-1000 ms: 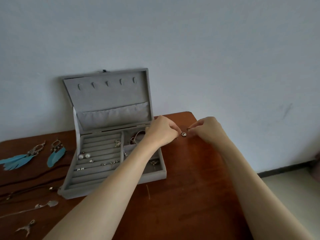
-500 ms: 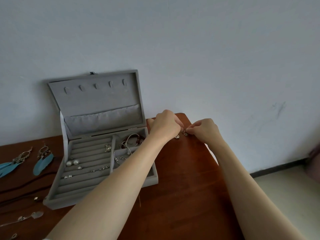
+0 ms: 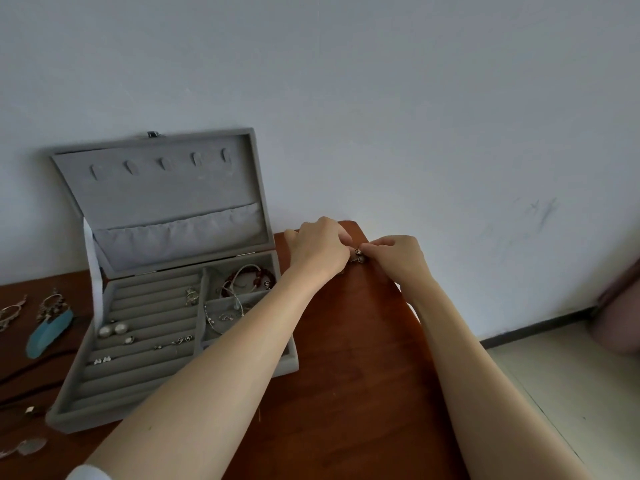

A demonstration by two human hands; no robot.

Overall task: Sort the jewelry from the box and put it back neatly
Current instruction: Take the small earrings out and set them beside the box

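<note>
An open grey jewelry box (image 3: pixel 86 415) stands on the brown table, lid leaning back against the wall. Its ring rolls hold pearl studs (image 3: pixel 113 329) and small earrings; the right compartments hold red and silver bracelets (image 3: pixel 250 278). At the table's far right corner, my left hand (image 3: pixel 320 249) and my right hand (image 3: pixel 394 256) meet fingertip to fingertip. Between them they pinch small round earrings (image 3: pixel 358 255), dark and silver, just above the tabletop. What else the left fingers hold is hidden.
A blue feather earring (image 3: pixel 48 329) and a silver hoop piece (image 3: pixel 8 315) lie left of the box, with dark cords (image 3: pixel 20 379) and a leaf pendant (image 3: pixel 26 446) nearer me. The table's right edge (image 3: pixel 415 306) drops to a pale floor.
The view has drifted right, so the box and feather earrings sit further left. Both hands stay together at the far corner, still working the small earrings.
</note>
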